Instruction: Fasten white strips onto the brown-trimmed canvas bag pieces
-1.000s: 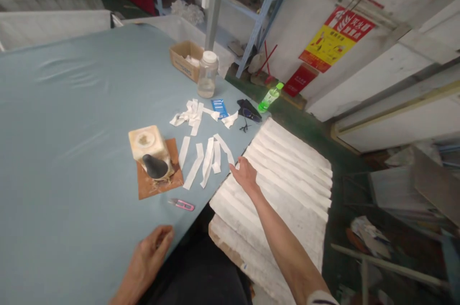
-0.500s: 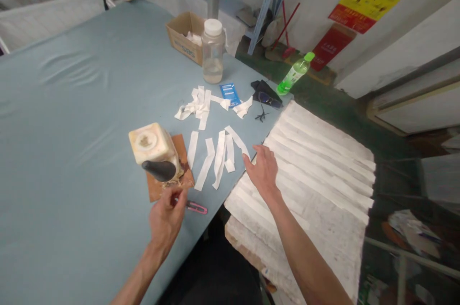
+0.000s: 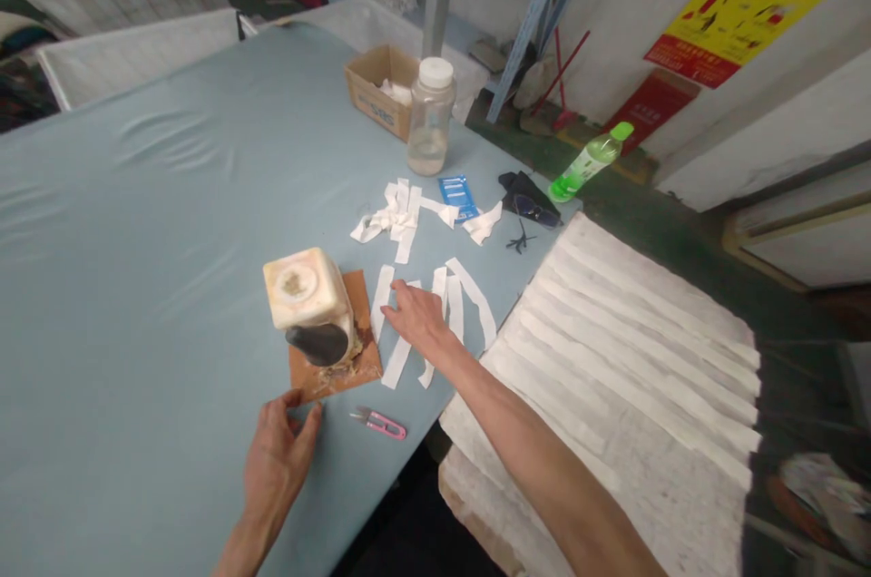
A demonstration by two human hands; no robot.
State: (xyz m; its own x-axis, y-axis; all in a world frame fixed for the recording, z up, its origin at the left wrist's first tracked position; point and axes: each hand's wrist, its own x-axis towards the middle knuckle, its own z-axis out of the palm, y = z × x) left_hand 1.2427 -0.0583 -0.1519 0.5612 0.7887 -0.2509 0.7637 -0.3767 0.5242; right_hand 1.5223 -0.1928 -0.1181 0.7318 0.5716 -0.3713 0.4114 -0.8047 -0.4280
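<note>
My left hand (image 3: 276, 445) is open at the near-left corner of a brown board (image 3: 367, 309), thumb and fingers apart. On the board stands a cream plastic container (image 3: 309, 287) with a black pointed part (image 3: 318, 344) low on its front. My right hand (image 3: 418, 316) hovers over white fabric strips, its thumb and forefinger apart beside the leftmost strip (image 3: 382, 291). Whether it touches that strip I cannot tell. Other strips (image 3: 474, 294) lie to its right, partly covered by the hand. Pink thread snips (image 3: 381, 423) rest between my left hand and the table edge.
Farther back on the blue-covered table (image 3: 170, 223) are a heap of white strips (image 3: 401, 214), a blue packet (image 3: 458, 198), a clear jar (image 3: 432, 119), a cardboard box (image 3: 371, 96), glasses (image 3: 537, 210) and a green bottle (image 3: 589, 164). Layered white material (image 3: 612, 359) lies at right.
My right hand has moved left from the table's right edge to above the strips. My left hand has moved left, away from the snips, and its fingers have spread. The view has shifted.
</note>
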